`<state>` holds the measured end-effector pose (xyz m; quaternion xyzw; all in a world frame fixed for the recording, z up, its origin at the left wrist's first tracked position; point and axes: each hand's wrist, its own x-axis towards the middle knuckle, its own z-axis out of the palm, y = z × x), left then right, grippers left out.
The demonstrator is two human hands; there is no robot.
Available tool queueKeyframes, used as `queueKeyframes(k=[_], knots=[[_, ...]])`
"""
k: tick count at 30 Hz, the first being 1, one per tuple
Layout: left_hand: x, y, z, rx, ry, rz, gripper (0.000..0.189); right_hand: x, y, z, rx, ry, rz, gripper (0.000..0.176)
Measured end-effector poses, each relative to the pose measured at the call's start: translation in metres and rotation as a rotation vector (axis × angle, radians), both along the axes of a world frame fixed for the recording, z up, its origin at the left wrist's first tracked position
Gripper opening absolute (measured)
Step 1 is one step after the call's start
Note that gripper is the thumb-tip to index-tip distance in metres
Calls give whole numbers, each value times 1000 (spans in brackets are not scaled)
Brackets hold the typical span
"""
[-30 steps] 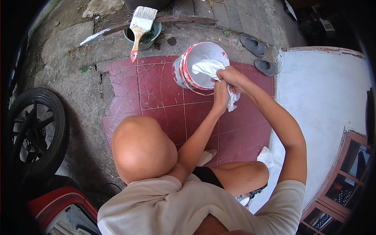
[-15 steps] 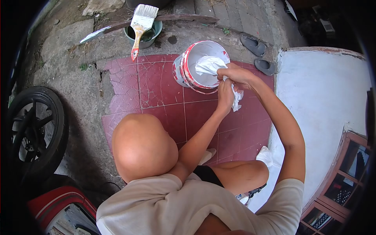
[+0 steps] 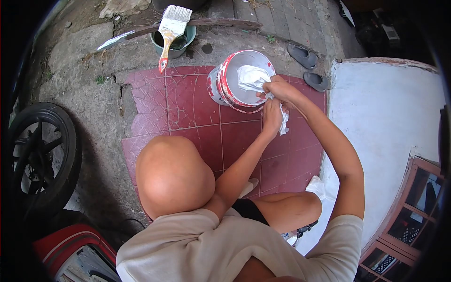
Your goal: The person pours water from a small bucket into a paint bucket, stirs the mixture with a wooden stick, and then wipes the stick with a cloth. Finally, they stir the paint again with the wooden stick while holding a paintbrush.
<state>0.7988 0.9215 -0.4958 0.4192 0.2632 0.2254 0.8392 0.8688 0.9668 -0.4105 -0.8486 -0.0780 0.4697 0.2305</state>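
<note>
Head view: you grip a white cloth at the paint bucket rim.
Your left hand clenches the hanging end; your right hand clenches just above it.

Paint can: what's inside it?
A crumpled white cloth, gripped at the rim by the right hand and left hand. The white inner wall of the can shows; the bottom is hidden under the cloth.
</note>
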Motion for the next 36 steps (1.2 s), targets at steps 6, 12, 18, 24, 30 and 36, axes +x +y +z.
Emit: queueKeyframes(k=[6, 12, 18, 24, 30, 36], knots=[[-18, 16, 36, 70, 3, 86, 33, 6, -4, -10, -32, -97, 131, 17], [-5, 5, 11, -165, -83, -36, 34, 13, -6, -12, 30, -51, 136, 26], [-5, 1, 16, -323, -79, -6, 37, 6, -10, -15, -55, -198, 382, 51], [8, -15, -11, -211, -92, 43, 39, 6, 3, -12, -200, -259, 321, 45], [1, -6, 1, -302, -96, -58, 43, 6, 9, 0, -138, -282, 411, 34], [5, -12, 6, -352, -117, -56, 44, 10, 0, -13, -193, -412, 373, 31]])
